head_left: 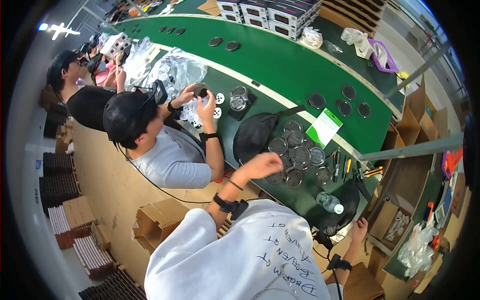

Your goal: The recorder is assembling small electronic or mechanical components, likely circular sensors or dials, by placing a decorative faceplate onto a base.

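My right hand [359,229] is hanging low at the near edge of the green workbench [280,65], fingers loosely spread and gripping nothing, just beside a black bag [340,210] slumped over the bench edge. A clear plastic bottle with a white cap [329,202] is lying on its side right above that hand, near it but not touching.

My left hand [261,165] is reaching out over the bench, fingers curled inward; I cannot tell whether anything is pinched inside it. It is hovering at the left edge of a cluster of round metal discs [298,152], the nearest discs lying just to its right and below it. A second black bag [255,134] is sitting just beyond my knuckles. To the right of the discs, a row of small hand tools [345,167] is lying, and a green-and-white paper sheet [324,127] is resting behind them.

Farther along, a co-worker in a grey shirt [172,155] is holding a small dark round part [201,92] in both hands. Beyond that, stacked dark boxes [270,12] are standing at the far side.
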